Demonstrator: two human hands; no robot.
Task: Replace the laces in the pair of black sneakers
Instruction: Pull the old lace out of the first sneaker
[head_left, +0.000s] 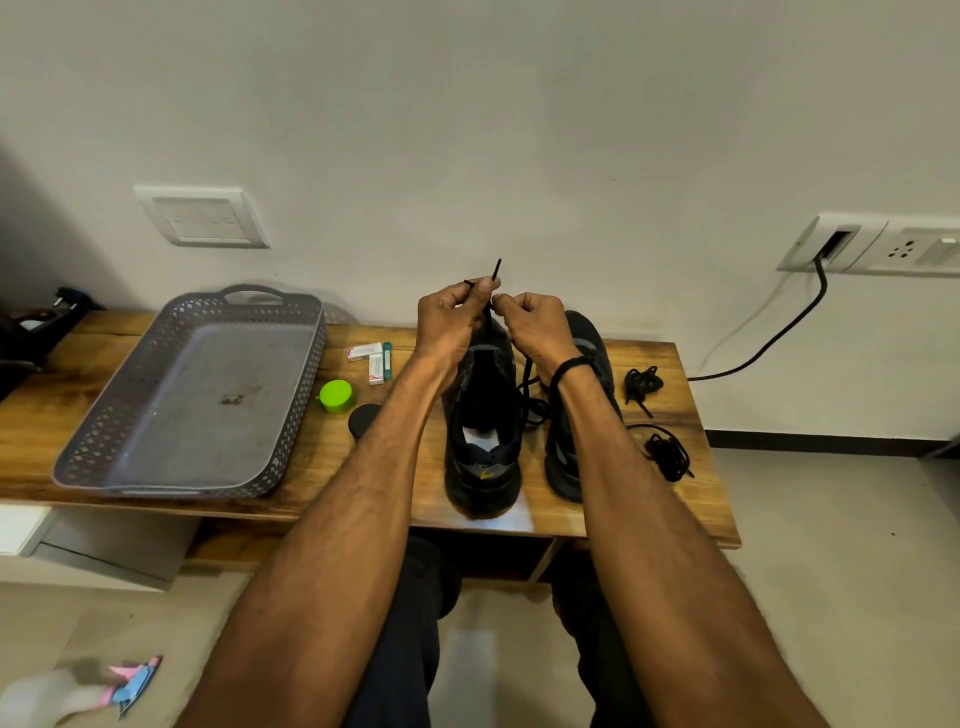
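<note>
While two sneakers (483, 457) stand on the surface (696, 499), left grip (452, 322) pinches the lace (496, 270) end and right grip (535, 327) pinches it just below.

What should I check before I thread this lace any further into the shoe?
1. Tip free to thread: ok. The lace tip sticks up above the left hand, which pinches it.
2. Second grip: ok. The right hand holds the lace just beside it.
3. Shoe steady: ok. The left sneaker stands upright on the table.
4. Next eyelet: cannot tell. The hands hide the eyelets.
5. Slack untangled: cannot tell. The lace loops between the sneakers.
6. Other laces out of the way: ok. The loose lace bundles lie right of the right sneaker.
</note>
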